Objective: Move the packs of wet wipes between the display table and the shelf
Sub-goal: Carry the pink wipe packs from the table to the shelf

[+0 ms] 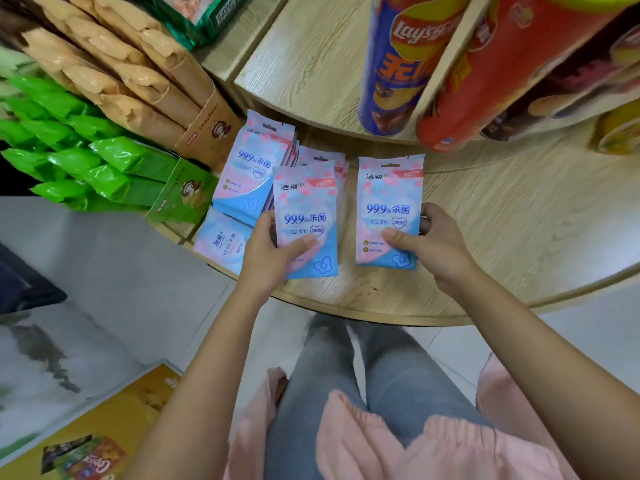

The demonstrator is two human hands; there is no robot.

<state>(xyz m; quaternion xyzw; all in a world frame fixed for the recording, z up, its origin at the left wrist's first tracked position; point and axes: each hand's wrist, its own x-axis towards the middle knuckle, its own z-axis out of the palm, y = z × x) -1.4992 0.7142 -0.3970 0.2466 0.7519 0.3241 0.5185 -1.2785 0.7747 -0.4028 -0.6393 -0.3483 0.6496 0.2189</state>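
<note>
Wet-wipe packs, 2, near the front edge of the worktop (519,220). Your left hand (268,247) is clamping the left pack (304,202), thumb on its face; your right hand (436,237) is clamping the right pack (389,188) likewise. Be lifting both flat, clearing the stacked packs (249,168) behind.

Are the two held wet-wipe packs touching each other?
Apart. In the head view the left pack, pinched by the left hand, and the right pack, pinched by the right hand, have a strip of table showing between them.
</note>
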